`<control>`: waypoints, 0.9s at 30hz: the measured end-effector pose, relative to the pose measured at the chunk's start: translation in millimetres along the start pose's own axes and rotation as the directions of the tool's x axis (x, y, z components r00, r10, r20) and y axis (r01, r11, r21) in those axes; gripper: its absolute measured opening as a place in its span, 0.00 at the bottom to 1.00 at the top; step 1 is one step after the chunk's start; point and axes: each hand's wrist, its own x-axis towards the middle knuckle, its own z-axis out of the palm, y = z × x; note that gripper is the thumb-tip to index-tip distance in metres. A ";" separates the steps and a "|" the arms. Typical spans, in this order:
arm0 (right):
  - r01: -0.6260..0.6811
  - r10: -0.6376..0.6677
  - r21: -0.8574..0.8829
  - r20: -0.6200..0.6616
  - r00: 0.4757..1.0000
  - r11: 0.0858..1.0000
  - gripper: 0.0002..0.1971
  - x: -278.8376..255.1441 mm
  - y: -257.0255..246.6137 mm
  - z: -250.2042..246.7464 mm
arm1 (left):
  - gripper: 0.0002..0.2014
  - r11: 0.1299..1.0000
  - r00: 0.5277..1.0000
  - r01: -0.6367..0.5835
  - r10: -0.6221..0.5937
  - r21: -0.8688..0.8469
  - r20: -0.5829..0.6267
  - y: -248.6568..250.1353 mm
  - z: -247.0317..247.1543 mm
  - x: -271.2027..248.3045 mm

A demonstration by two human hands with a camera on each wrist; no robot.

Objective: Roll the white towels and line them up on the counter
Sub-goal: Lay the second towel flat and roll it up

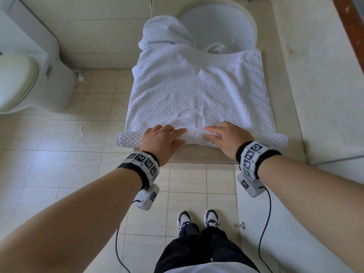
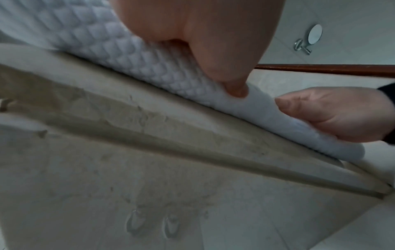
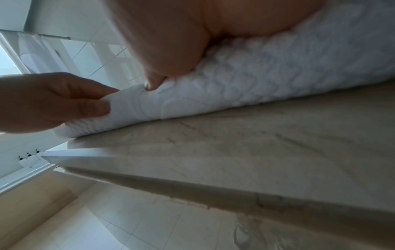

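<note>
A white waffle towel [image 1: 197,85] lies spread flat on the marble counter [image 1: 202,155], and its near edge is turned up into a thin roll [image 1: 128,139] along the counter's front. My left hand [image 1: 177,135] and right hand [image 1: 212,135] sit side by side at the middle of that roll, fingers over it and thumbs behind, gripping it. In the left wrist view my left thumb [image 2: 235,89] digs into the roll [image 2: 119,49]. The right wrist view shows my right thumb [image 3: 153,82] pressed into the roll [image 3: 267,81]. A second white towel [image 1: 163,32] lies bunched at the back.
A round white sink [image 1: 218,22] sits behind the spread towel, whose far edge sags into it. A raised ledge [image 1: 315,75] runs along the right. A toilet [image 1: 17,81] stands on the tiled floor at left. My feet [image 1: 199,218] are below the counter's front edge.
</note>
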 end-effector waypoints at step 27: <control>0.073 -0.089 -0.171 -0.085 0.992 0.983 0.28 19.4 -2.2 -7.9 | 0.27 0.988 0.998 -0.029 0.037 0.153 -0.047 0.7 -5.6 23.7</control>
